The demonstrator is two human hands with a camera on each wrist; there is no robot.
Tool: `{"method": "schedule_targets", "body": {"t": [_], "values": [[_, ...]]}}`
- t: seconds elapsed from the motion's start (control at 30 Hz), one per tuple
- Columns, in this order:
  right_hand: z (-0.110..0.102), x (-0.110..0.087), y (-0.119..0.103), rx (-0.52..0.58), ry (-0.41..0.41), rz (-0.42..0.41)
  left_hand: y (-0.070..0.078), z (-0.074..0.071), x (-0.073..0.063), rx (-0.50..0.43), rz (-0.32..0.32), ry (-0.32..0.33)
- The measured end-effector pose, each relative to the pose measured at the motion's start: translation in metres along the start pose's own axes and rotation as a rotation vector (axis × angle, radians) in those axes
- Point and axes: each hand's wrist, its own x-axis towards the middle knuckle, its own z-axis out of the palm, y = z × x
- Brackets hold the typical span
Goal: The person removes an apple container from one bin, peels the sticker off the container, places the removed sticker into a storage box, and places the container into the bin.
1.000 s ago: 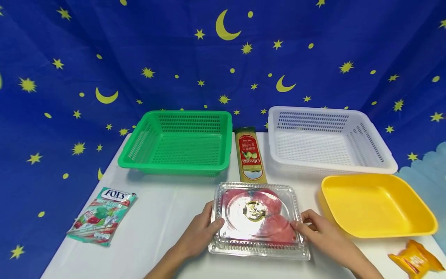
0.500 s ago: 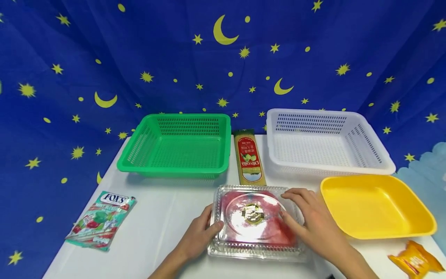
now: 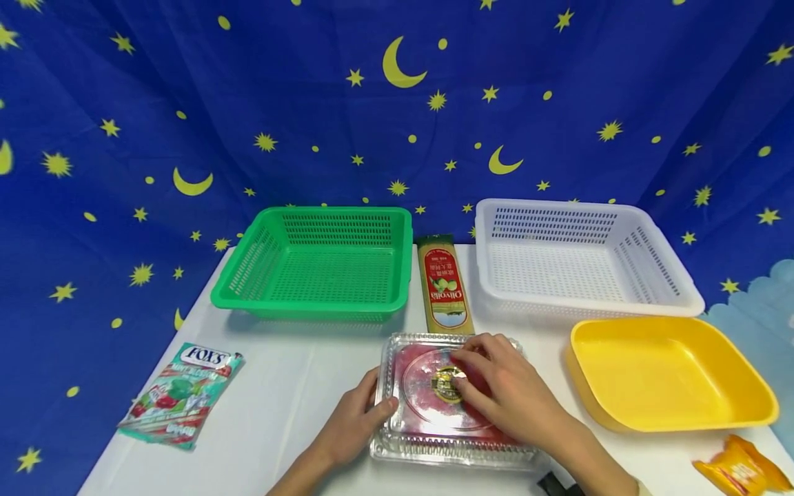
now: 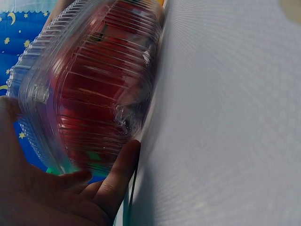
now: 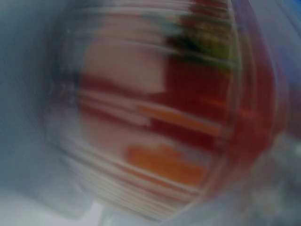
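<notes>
A clear plastic clamshell box [image 3: 428, 420] with red contents lies on the white table at the front middle in the head view. At its left side my left hand [image 3: 352, 424] grips the box, thumb on the lid's edge. The left wrist view shows the fingers [image 4: 123, 172] against the ribbed side wall. Over the right part of the lid is my right hand [image 3: 511, 389], fingers loosely bent, the tips at the round label [image 3: 446, 384]. That hand covers the box's right edge. In the right wrist view the box [image 5: 150, 108] is blurred.
Behind the box lies a yellow pasta packet [image 3: 443, 286], between a green basket [image 3: 310, 305] and a white basket [image 3: 589, 303]. A yellow tub [image 3: 676, 421] stands right, an orange wrapped packet [image 3: 741, 468] before it. A Fox's candy bag [image 3: 180, 396] lies left.
My right hand has left the box's right edge and moved up and leftward over the lid. The left hand keeps its hold, and the box stays in about the same place.
</notes>
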Motion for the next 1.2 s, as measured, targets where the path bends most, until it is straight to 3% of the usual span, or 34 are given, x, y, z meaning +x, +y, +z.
{"method": "schedule_targets", "body": {"t": [0.23, 0.67, 1.2], "values": [[0.0012, -0.0003, -0.0001, 0.003, 0.015, -0.023, -0.0009, -0.0005, -0.0001, -0.011, -0.007, -0.016], [0.0018, 0.0023, -0.0057, 0.033, -0.023, 0.012, -0.0006, -0.0018, -0.0006, 0.01, 0.004, 0.004], [0.0004, 0.0022, -0.0016, 0.228, -0.088, 0.082, -0.0065, -0.0011, 0.002, -0.006, 0.007, -0.016]]}}
